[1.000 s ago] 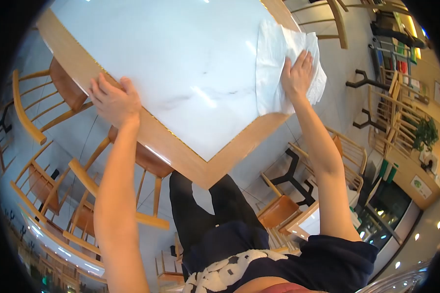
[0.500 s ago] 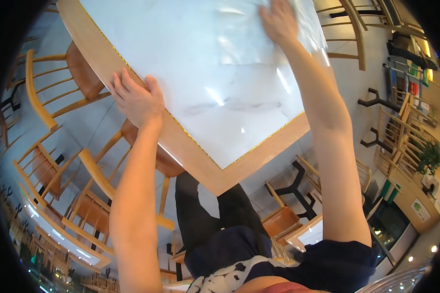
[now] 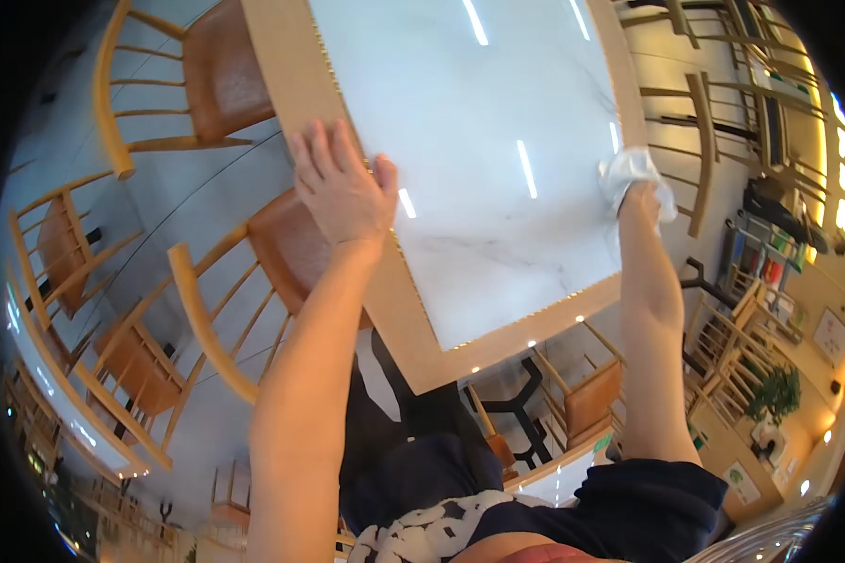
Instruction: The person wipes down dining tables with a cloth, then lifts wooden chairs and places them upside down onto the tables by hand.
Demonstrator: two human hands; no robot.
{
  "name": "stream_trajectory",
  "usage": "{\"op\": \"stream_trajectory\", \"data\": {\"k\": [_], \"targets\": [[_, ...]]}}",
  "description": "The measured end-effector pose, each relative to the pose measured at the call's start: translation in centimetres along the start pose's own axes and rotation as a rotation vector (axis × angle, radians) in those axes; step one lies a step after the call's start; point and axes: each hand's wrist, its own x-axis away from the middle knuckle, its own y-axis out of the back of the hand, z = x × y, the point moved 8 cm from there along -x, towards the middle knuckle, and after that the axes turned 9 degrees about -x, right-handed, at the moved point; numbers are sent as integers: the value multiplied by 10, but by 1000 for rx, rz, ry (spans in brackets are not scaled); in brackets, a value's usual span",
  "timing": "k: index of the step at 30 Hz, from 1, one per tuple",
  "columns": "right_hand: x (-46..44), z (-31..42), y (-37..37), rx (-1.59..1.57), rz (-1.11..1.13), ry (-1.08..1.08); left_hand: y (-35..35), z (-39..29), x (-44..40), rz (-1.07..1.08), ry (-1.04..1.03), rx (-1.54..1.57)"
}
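A table with a glossy white marbled top and a light wood border (image 3: 406,347) stretches out ahead of me. My left hand (image 3: 345,188) lies flat with fingers spread on its left border, nothing held. At the right edge, my right hand (image 3: 639,202) is closed on a bunched white cloth (image 3: 635,169), which rests over the border. The cloth partly hides the fingers of that hand.
Wooden chairs with brown seats stand left of the table, one at the upper left (image 3: 223,70) and another (image 3: 291,246) close to my left forearm. More chairs (image 3: 699,155) are on the right. A plant (image 3: 775,392) stands at the far right.
The cloth, spread flat under my right hand earlier, is now bunched in it at the right edge. My right hand swept up the table, then back. The view has shifted and turned.
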Motion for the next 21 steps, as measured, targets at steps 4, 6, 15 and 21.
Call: {"op": "stream_trajectory", "data": {"k": [4, 6, 15, 21], "targets": [[54, 144, -54, 14, -7, 225, 0, 0, 0, 30, 5, 1], [87, 209, -108, -29, -30, 571, 0, 0, -1, 29, 0, -16], [308, 267, -115, -69, 338, 1581, -8, -1, 2, 31, 3, -47], [251, 207, -79, -66, 342, 1596, -8, -4, 4, -15, -50, -40]]}}
